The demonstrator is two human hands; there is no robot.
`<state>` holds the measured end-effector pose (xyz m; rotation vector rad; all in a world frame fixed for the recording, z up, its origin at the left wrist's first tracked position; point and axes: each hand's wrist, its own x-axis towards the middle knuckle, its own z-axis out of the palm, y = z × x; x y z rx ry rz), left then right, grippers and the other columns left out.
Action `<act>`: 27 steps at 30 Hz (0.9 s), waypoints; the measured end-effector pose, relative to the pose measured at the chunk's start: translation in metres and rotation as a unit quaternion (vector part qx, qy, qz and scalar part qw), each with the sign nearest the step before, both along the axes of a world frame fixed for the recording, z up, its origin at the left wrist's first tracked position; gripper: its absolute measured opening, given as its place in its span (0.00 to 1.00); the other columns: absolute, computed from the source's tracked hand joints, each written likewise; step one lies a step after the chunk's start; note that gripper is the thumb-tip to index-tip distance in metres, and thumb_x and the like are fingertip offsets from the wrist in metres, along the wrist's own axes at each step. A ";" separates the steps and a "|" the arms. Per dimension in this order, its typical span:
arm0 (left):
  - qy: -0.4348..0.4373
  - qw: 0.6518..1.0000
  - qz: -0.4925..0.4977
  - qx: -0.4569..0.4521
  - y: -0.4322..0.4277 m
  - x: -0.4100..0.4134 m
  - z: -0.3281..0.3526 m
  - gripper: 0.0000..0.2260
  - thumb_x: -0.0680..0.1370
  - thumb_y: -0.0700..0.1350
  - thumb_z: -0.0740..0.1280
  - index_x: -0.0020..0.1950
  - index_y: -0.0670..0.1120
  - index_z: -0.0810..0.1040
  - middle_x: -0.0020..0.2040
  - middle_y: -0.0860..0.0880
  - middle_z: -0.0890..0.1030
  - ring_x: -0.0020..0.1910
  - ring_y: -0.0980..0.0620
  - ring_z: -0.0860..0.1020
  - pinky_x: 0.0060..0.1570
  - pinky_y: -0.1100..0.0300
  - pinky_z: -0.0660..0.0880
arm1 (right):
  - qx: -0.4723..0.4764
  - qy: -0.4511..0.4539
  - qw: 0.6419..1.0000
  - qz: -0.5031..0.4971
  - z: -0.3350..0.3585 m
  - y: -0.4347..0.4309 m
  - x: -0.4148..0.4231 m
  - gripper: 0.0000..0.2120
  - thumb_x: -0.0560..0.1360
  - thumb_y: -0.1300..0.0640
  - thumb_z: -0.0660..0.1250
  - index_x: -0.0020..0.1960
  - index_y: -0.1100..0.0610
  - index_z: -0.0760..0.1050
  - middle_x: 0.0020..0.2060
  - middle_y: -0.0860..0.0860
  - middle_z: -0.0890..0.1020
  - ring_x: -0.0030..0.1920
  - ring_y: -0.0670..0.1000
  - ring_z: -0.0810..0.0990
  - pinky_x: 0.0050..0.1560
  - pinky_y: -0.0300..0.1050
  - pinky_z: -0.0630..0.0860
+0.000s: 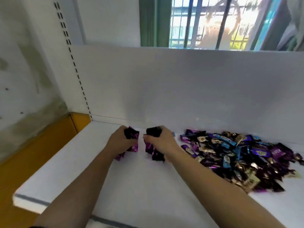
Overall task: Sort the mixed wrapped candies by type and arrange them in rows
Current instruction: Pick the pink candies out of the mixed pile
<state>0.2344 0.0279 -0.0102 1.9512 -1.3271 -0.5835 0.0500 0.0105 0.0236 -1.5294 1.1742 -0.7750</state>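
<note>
White shelf (139, 186) with a barred window (213, 22) up behind it, that's what I'm looking at. Both hands are low on the shelf near the back panel, close together but not touching. My left hand (119, 142) is curled round a bunch of purple-wrapped candies (131, 134), and my right hand (162, 141) is clutching its own dark purple bunch (156, 154). The mixed pile (238, 157) of purple, blue and gold wrappers sits just right of the right hand. Kinda blurry tbh.
</note>
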 end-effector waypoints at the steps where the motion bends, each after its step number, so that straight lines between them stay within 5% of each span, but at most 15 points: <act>1: -0.001 1.000 0.007 0.000 0.001 0.013 -0.004 0.23 0.71 0.54 0.73 0.61 0.48 0.72 0.55 0.48 0.79 0.53 0.48 0.78 0.52 0.54 0.75 | -0.046 0.073 0.996 -0.009 -0.011 0.000 0.019 0.22 0.71 0.43 0.72 0.58 0.51 0.69 0.51 0.50 0.80 0.51 0.51 0.79 0.57 0.50 0.74; 3: 0.004 1.000 0.024 -0.003 0.002 0.037 -0.015 0.29 0.75 0.59 0.68 0.72 0.49 0.65 0.67 0.47 0.73 0.64 0.46 0.73 0.64 0.50 0.70 | -0.112 0.182 0.977 -0.023 -0.031 0.004 0.048 0.30 0.72 0.36 0.65 0.68 0.48 0.63 0.60 0.48 0.77 0.62 0.52 0.74 0.65 0.52 0.63; 6: 0.058 0.997 0.020 -0.036 0.005 0.056 -0.024 0.25 0.81 0.57 0.59 0.76 0.49 0.62 0.75 0.47 0.65 0.72 0.47 0.66 0.72 0.51 0.60 | -0.204 0.216 0.954 -0.040 -0.056 0.004 0.080 0.28 0.76 0.36 0.58 0.72 0.47 0.62 0.65 0.47 0.74 0.67 0.51 0.70 0.67 0.53 0.61; 9: 0.062 0.996 -0.050 -0.051 0.003 0.061 -0.027 0.24 0.81 0.57 0.56 0.76 0.50 0.64 0.75 0.50 0.66 0.73 0.51 0.64 0.74 0.54 0.57 | -0.224 0.238 0.944 -0.045 -0.064 -0.010 0.110 0.21 0.78 0.38 0.52 0.67 0.44 0.66 0.63 0.47 0.75 0.64 0.51 0.72 0.66 0.52 0.63; 13: -0.011 0.994 -0.086 -0.065 -0.007 0.076 -0.027 0.25 0.81 0.60 0.53 0.74 0.49 0.68 0.72 0.50 0.71 0.70 0.52 0.68 0.72 0.54 0.61 | -0.197 0.244 0.947 -0.077 -0.067 -0.025 0.145 0.26 0.75 0.39 0.44 0.66 0.45 0.69 0.63 0.48 0.75 0.64 0.51 0.72 0.67 0.53 0.63; 16: -0.035 0.990 -0.086 -0.101 -0.017 0.092 -0.024 0.19 0.81 0.58 0.54 0.63 0.52 0.77 0.61 0.52 0.80 0.59 0.52 0.76 0.63 0.54 0.70 | -0.175 0.238 0.950 -0.101 -0.065 -0.032 0.166 0.22 0.79 0.43 0.50 0.68 0.49 0.69 0.65 0.51 0.73 0.65 0.53 0.70 0.70 0.52 0.61; 19: 0.002 0.990 -0.095 -0.101 -0.026 0.108 -0.022 0.22 0.78 0.62 0.51 0.59 0.56 0.79 0.56 0.55 0.82 0.55 0.55 0.78 0.61 0.53 0.72 | -0.139 0.176 0.967 -0.122 -0.055 -0.033 0.187 0.22 0.81 0.45 0.52 0.72 0.51 0.66 0.68 0.55 0.69 0.67 0.55 0.69 0.72 0.50 0.61; 22: 0.038 0.988 -0.102 -0.106 -0.039 0.129 -0.023 0.20 0.78 0.60 0.53 0.58 0.56 0.80 0.57 0.55 0.81 0.56 0.56 0.77 0.62 0.52 0.71 | -0.026 -0.003 0.992 -0.121 -0.043 -0.041 0.204 0.23 0.79 0.42 0.52 0.70 0.50 0.69 0.66 0.53 0.70 0.66 0.56 0.70 0.71 0.52 0.64; 27: 0.030 0.987 -0.092 -0.127 -0.055 0.145 -0.028 0.14 0.81 0.51 0.61 0.62 0.48 0.78 0.61 0.53 0.73 0.63 0.53 0.72 0.69 0.56 0.64 | 0.131 -0.247 0.953 -0.118 -0.036 -0.048 0.183 0.15 0.78 0.47 0.61 0.58 0.53 0.79 0.53 0.51 0.82 0.54 0.50 0.80 0.59 0.48 0.75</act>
